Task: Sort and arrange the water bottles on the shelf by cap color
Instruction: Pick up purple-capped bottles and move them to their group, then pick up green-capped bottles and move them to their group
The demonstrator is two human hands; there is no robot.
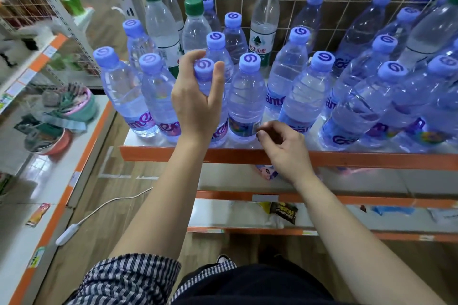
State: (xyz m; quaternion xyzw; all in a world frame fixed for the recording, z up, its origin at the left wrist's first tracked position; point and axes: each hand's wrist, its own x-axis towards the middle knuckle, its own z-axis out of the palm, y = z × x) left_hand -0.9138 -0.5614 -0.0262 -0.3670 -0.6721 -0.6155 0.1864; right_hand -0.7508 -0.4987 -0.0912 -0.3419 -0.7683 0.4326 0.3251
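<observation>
bottles here look full, so expect real weight low down and thin walls that dent if you squeeze the middle. your left hand [195, 101] has thumb and fingers curled round the neck of a purple-capped bottle [204, 70] in the front row of the shelf [347, 159], just under the cap, likely the stiffest place to hold. your right hand [285, 142] hovers by the shelf edge, fingers loosely curled, holding nothing. green-capped bottles [193, 7] stand at the back left; take those by the neck too.
</observation>
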